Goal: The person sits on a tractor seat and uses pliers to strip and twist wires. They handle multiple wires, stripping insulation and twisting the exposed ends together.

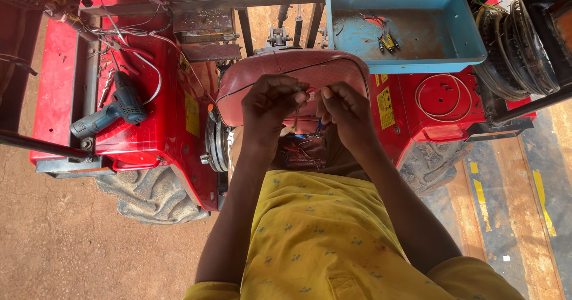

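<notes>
Both grips pinched tight on thin wires [310, 92]: left hand [269, 106] and right hand [348, 112] meet fingertip to fingertip just above a red seat [333, 67], each clenched on a bit of wire between thumb and fingers. Exact wire ends too small to tell. More loose wires [301, 151], red and blue, hang in a tangle below the hands, in the gap between seat and the person's chest. Yellow shirt [322, 240] fills lower middle of view, both forearms run up from it to the hands.

Seat sits on a red tractor [167, 121], seen from above. Left of the hands, on the red fender, a blue cordless drill [113, 109] lies on its side, handle toward the left edge, well apart from the hands. White cable [156, 73] loops beside the drill, more wiring bundled at top left. Big muddy tyre [152, 196] below the left fender.

Upper right, a light blue tray [471, 32] rests across the tractor, rusty floor inside, a few small yellow-tipped connectors [387, 42] with thin leads in it. Below the tray a white wire ring [441, 97] lies on the right fender, yellow sticker [385, 106] near it. Coiled cables [518, 50] at far right edge. Ground is brown dirt at left, concrete with yellow marks at right
</notes>
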